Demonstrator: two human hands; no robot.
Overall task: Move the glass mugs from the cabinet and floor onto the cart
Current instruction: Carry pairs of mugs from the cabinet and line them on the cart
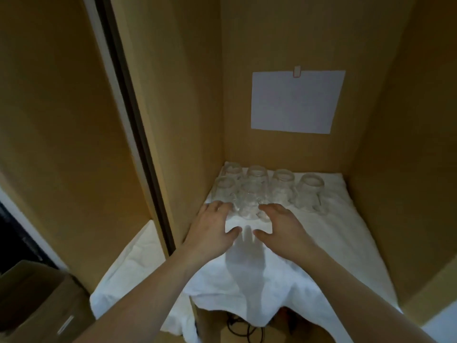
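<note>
Left hand (214, 226) and right hand (284, 225), fingers spread and holding nothing, flank the nearest glass mug (249, 203) (inverted, like the others clustered behind it) on the cabinet's white cloth (333, 231).

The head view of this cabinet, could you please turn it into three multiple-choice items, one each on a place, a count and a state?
1. Where is the white paper sheet?
A. on the cabinet's back wall
B. on the cloth
C. on the floor

2. How many glass mugs show on the white cloth?
A. three
B. six
C. nine

3. What are the left hand and right hand doing?
A. each lifting a mug
B. spread open, gripping nothing
C. folding the cloth

Answers: 1 A, it hangs taped above the mugs. 2 B, four behind, two in front. 3 B, fingers extended, nothing held.
</note>
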